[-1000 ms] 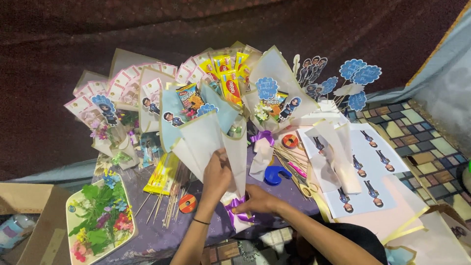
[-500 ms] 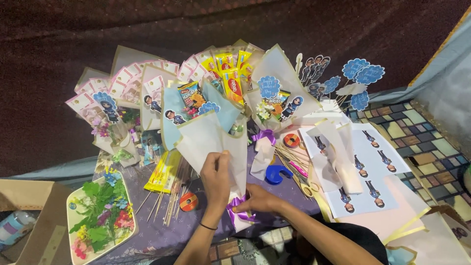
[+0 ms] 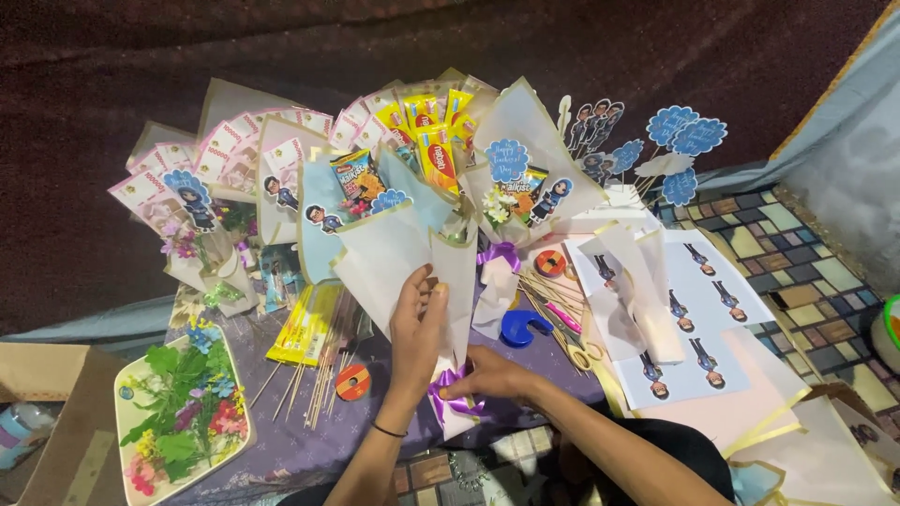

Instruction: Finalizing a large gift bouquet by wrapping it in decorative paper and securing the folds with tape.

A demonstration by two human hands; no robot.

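A bouquet wrapped in white, gold-edged paper [image 3: 384, 262] lies in front of me, filled with snack packets and small cartoon figure toppers. My left hand [image 3: 417, 328] is closed around the narrow part of the wrap, with a dark band on its wrist. My right hand [image 3: 487, 375] pinches the purple ribbon bow [image 3: 457, 405] at the wrap's base. The stem end of the bouquet is hidden under both hands.
Finished bouquets with banknotes and snacks [image 3: 244, 178] fan out behind. A tray of artificial flowers [image 3: 183, 417] sits front left beside wooden skewers [image 3: 323, 370]. A blue tape dispenser [image 3: 523, 328], scissors [image 3: 577, 347], tape rolls and printed figure sheets [image 3: 698, 319] lie right.
My left hand has slid slightly up the paper wrap, and my right hand keeps working the purple ribbon at the base. The bouquet stays roughly in place.
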